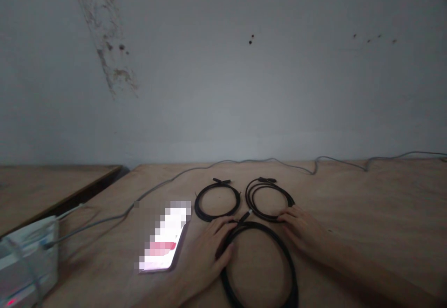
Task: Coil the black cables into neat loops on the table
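Three coils of black cable lie on the wooden table. The nearest coiled cable (pixel 295 270), cut by the bottom edge of the view, has a plug end with a light metal tip by its upper left. My left hand (pixel 214 247) grips its left side, with the cable passing between thumb and fingers. Farther back on the left sits a second cable coil (pixel 199 210). My right hand (pixel 302 229) rests its fingertips on the lower right edge of the third cable coil (pixel 256 210); its thumb stands apart, and nothing shows in its grasp.
Left of my left hand lies a phone (pixel 171 238) with a lit, partly blurred screen. A white box-like device (pixel 30 261) with cords stands at the left edge. A grey cord (pixel 157 187) runs along the table (pixel 377 205) near the wall (pixel 223 89).
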Action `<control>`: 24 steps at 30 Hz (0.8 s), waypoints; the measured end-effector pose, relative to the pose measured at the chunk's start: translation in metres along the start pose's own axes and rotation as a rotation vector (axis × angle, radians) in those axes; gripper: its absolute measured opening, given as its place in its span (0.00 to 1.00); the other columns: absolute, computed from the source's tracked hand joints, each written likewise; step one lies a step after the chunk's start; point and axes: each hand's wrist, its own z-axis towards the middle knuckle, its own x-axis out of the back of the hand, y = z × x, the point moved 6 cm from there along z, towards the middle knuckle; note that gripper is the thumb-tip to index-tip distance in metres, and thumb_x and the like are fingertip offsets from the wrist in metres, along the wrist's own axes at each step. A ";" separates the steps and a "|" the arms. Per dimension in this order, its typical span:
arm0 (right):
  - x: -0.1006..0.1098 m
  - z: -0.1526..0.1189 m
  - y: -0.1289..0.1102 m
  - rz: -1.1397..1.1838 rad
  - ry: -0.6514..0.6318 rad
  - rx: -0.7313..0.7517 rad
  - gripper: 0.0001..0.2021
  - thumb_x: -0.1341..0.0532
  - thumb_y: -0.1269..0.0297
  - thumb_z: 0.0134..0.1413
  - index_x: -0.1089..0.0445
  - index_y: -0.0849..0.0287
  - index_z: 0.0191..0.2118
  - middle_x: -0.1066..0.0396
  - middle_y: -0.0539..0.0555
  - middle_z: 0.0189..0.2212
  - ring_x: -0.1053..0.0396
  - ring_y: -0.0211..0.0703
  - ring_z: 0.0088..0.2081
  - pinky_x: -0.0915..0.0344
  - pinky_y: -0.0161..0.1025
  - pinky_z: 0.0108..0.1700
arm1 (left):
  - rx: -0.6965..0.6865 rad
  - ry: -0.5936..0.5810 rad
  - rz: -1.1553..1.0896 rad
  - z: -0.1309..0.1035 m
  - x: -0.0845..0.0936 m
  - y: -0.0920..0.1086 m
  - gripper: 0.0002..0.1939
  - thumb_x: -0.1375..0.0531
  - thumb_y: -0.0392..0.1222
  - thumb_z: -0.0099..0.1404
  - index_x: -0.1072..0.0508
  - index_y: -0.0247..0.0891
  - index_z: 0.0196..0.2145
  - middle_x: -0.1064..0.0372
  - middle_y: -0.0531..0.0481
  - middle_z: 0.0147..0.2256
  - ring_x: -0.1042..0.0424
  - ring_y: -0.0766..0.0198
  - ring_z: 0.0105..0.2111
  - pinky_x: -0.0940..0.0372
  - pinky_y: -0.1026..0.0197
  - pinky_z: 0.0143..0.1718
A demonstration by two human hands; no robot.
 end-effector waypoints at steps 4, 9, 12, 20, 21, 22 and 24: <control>0.017 0.000 -0.002 0.025 0.092 -0.005 0.20 0.49 0.70 0.62 0.27 0.56 0.55 0.33 0.61 0.62 0.37 0.55 0.62 0.40 0.57 0.63 | 0.000 0.005 -0.001 -0.001 0.001 0.003 0.22 0.46 0.44 0.75 0.36 0.51 0.64 0.39 0.49 0.65 0.37 0.53 0.63 0.39 0.48 0.65; 0.053 0.002 0.001 0.107 0.052 -0.068 0.19 0.49 0.71 0.58 0.24 0.56 0.46 0.23 0.58 0.45 0.26 0.52 0.47 0.30 0.49 0.50 | -0.011 0.018 0.014 0.001 0.000 0.003 0.21 0.46 0.44 0.75 0.35 0.50 0.64 0.37 0.47 0.63 0.36 0.52 0.62 0.38 0.48 0.63; 0.069 -0.001 -0.003 0.095 -0.073 -0.033 0.13 0.45 0.68 0.53 0.24 0.54 0.39 0.23 0.55 0.37 0.27 0.49 0.36 0.31 0.44 0.40 | -0.019 0.024 0.022 0.002 0.000 0.002 0.21 0.46 0.44 0.75 0.35 0.49 0.63 0.37 0.47 0.63 0.35 0.52 0.61 0.37 0.48 0.63; 0.074 -0.010 -0.005 0.089 -0.175 0.011 0.11 0.40 0.67 0.49 0.22 0.53 0.37 0.23 0.56 0.35 0.28 0.50 0.36 0.31 0.43 0.39 | -0.021 0.019 0.010 0.002 0.003 0.008 0.21 0.46 0.42 0.74 0.35 0.49 0.63 0.37 0.46 0.62 0.36 0.52 0.61 0.37 0.47 0.63; 0.072 -0.010 -0.004 0.079 -0.171 0.017 0.11 0.41 0.68 0.51 0.22 0.53 0.37 0.23 0.56 0.36 0.27 0.50 0.36 0.31 0.43 0.40 | -0.018 0.016 0.010 0.002 0.003 0.008 0.21 0.46 0.43 0.75 0.35 0.49 0.63 0.37 0.46 0.62 0.36 0.52 0.61 0.37 0.47 0.63; 0.072 -0.010 -0.003 0.071 -0.162 0.014 0.12 0.42 0.69 0.51 0.22 0.53 0.37 0.23 0.56 0.37 0.27 0.50 0.37 0.31 0.43 0.41 | -0.015 0.013 0.012 0.002 0.003 0.007 0.21 0.46 0.43 0.75 0.34 0.48 0.63 0.37 0.46 0.62 0.36 0.52 0.61 0.38 0.47 0.63; 0.071 -0.008 0.000 0.061 -0.140 -0.017 0.13 0.43 0.70 0.51 0.21 0.53 0.37 0.23 0.56 0.37 0.27 0.50 0.38 0.31 0.43 0.42 | -0.016 0.011 0.016 0.002 0.002 0.006 0.21 0.46 0.43 0.75 0.34 0.48 0.63 0.37 0.46 0.62 0.36 0.52 0.62 0.38 0.47 0.63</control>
